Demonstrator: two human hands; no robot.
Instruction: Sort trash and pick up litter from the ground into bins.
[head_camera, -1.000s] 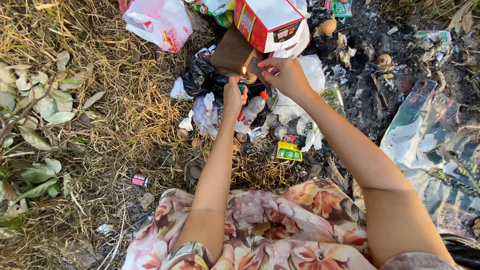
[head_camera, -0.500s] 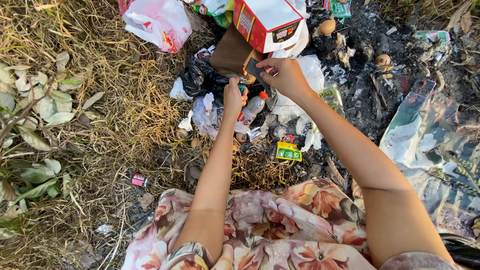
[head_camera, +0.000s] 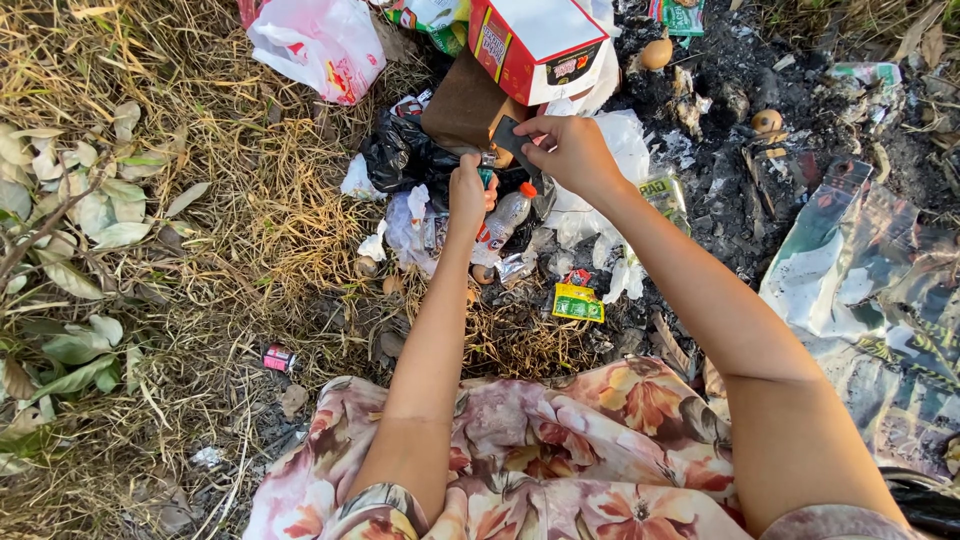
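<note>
My left hand (head_camera: 466, 196) is fisted around a small green lighter (head_camera: 486, 176), thumb on top, with no flame showing. My right hand (head_camera: 566, 150) pinches a dark strip of card (head_camera: 508, 136) just above and right of the lighter, almost touching it. Both hands hover over a heap of rubbish: a brown cardboard piece (head_camera: 462, 104), a black plastic bag (head_camera: 394, 156) and a small plastic bottle with an orange cap (head_camera: 506, 214) directly below them. A red and white carton (head_camera: 534, 42) lies just beyond my right hand.
A white plastic bag (head_camera: 322, 40) lies at the top left of the heap. Burnt black ash (head_camera: 722, 112) spreads to the right, beside a large crumpled plastic sheet (head_camera: 858, 292). A green sachet (head_camera: 578, 302) sits near my floral skirt (head_camera: 560, 462). Dry grass and leaves cover the left.
A small flame burned at the lighter one second ago; it is gone now. Both hands have stayed almost where they were.
</note>
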